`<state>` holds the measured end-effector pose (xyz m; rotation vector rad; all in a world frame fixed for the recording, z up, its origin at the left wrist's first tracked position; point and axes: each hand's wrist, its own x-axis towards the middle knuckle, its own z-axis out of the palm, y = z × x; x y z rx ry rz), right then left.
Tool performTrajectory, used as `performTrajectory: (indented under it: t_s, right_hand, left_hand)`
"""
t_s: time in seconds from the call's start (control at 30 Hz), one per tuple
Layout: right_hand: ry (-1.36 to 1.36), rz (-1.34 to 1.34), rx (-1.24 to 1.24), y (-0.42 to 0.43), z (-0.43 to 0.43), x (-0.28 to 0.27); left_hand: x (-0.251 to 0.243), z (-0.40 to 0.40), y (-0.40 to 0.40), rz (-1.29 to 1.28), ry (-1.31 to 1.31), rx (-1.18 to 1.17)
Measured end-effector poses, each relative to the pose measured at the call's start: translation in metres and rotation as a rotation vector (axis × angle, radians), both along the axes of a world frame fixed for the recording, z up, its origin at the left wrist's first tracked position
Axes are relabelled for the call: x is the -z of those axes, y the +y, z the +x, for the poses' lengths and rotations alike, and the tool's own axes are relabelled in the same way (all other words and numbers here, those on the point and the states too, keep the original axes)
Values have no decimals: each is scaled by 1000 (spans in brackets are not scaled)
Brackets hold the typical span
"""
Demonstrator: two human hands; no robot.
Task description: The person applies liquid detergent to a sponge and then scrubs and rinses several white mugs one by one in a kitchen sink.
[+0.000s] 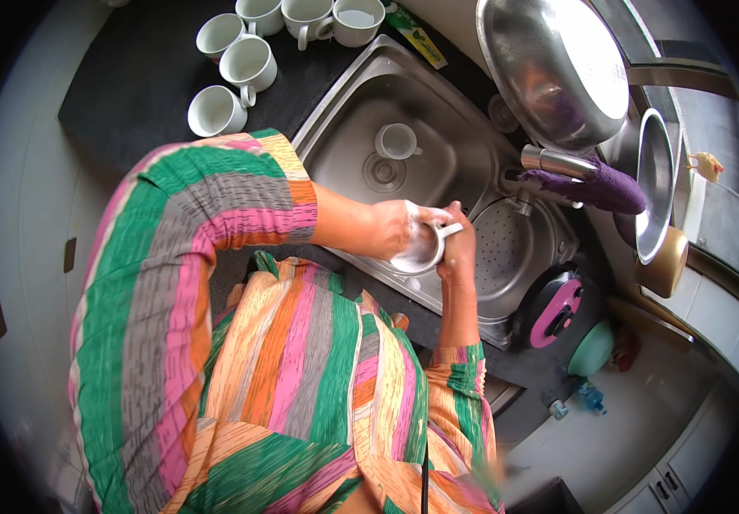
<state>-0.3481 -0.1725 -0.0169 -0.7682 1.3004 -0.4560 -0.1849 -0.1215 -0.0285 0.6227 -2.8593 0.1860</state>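
Over the front rim of the sink, both hands meet at a soapy white mug (pixel 422 254). My left hand (pixel 395 225), streaked with foam, wraps over the mug's upper side; whether a sponge is under it is hidden. My right hand (pixel 461 247) holds the mug from the right, by its handle. A second white mug (pixel 396 141) lies in the steel sink basin (pixel 337 160), beside the drain (pixel 384 173). Below my hands, a blob of foam (pixel 413 284) sits on the sink's edge.
Several white mugs (pixel 247 64) stand on the dark counter at upper left. A green and yellow tube (pixel 424 42) lies behind the sink. The faucet (pixel 556 160), with purple cloth (pixel 613 186), juts in at right, near a large steel bowl (pixel 530 70) and a pink-and-black lid (pixel 556 313).
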Motion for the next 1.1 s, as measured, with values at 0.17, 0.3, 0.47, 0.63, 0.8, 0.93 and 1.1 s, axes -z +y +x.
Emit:
performTrajectory:
  t_s: [0.17,0.3,0.47,0.63,0.8,0.93,1.1]
  right_hand:
    - [-9,-127,-7,0,-3,3]
    - [-129,42,58,-7,-7,8]
    - [-12,-207,73,-17,-9,-9]
    - [-98,-130,106,-13,-16,7]
    - [-258,0,152,-10,-19,1]
    - [-432,65,175,-12,-21,6]
    - [-306,62,99,1,-8,-6]
  left_hand:
    - [-25,-12,20,742,81,-293]
    - [-64,-10,-4,618,-135,-127]
    - [-55,-7,-4,-39,-150,-253]
    - [-66,-25,-8,995,-237,-384]
    - [-63,-12,4,793,209,-309]
    - [-90,12,-1,559,255,-237]
    - [-99,32,-16,612,221,-234]
